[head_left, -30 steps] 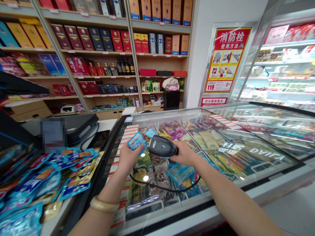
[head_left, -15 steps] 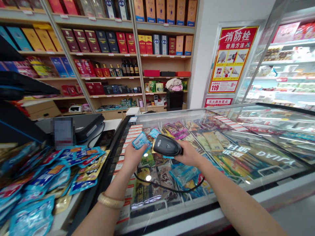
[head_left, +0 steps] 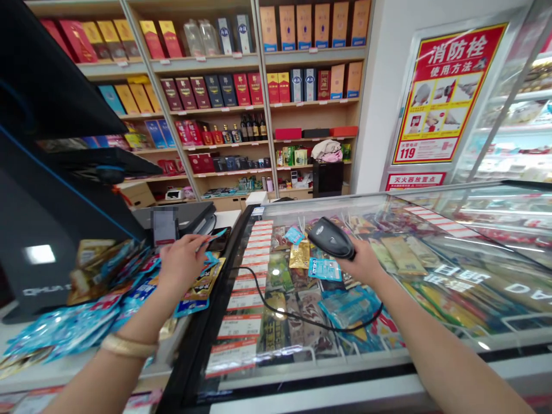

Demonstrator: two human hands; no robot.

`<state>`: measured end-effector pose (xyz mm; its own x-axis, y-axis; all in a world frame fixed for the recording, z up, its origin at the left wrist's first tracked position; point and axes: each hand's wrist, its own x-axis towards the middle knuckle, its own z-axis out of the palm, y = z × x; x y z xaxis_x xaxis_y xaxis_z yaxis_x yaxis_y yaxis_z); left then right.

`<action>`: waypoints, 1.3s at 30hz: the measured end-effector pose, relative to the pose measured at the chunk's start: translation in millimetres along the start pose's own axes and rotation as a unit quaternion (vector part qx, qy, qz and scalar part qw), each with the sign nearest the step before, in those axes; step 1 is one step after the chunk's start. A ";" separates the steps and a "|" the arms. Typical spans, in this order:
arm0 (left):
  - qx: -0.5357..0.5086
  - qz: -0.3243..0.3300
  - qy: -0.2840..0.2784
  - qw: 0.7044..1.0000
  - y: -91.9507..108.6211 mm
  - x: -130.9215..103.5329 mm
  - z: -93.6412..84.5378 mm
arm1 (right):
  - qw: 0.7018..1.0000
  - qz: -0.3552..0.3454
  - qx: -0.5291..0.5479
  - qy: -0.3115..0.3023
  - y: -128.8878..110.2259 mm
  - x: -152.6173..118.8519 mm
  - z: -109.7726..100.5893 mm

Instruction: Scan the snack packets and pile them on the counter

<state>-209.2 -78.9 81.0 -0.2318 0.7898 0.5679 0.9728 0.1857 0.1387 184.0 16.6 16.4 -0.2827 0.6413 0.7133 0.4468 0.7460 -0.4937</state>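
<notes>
My left hand (head_left: 183, 261) pinches a small blue packet (head_left: 218, 234) above the left counter, over a spread heap of blue, red and gold snack packets (head_left: 73, 325). A black handheld scanner (head_left: 330, 237) is gripped in my right hand (head_left: 362, 261), raised over the glass top of the freezer (head_left: 293, 368). Just left of and below the scanner, a gold packet (head_left: 299, 255) and a blue packet (head_left: 325, 269) lie on the glass. The scanner's black cable (head_left: 302, 319) curves across the glass.
A dark screen on a stand (head_left: 56, 75) rises at the left. Behind the heap are a small display (head_left: 165, 226) and a phone (head_left: 219, 238). Shelves (head_left: 207, 108) of boxes and bottles line the back wall, beside a red poster (head_left: 451, 95).
My left hand has moved left with a blue packet, from beside the scanner to over the heap. The scanner no longer covers the gold packet on the glass. The view has turned left.
</notes>
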 end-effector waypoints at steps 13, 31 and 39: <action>0.149 -0.012 -0.124 0.981 -44.2 5.5 12.3 | 0.999 0.000 -0.016 0.038 8.0 2.0 0.4; -0.111 0.302 -0.298 0.899 202.2 -8.5 93.3 | 0.995 0.020 -0.025 0.092 11.1 8.8 -7.2; -0.078 0.283 -0.332 0.896 214.6 -6.1 89.3 | 0.996 0.007 -0.023 0.088 10.0 9.3 -4.6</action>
<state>1.3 8.4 34.8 0.4022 0.9154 -0.0185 0.9095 -0.3971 0.1232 189.8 29.2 20.4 -0.1248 0.6077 0.7843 0.4900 0.7251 -0.4838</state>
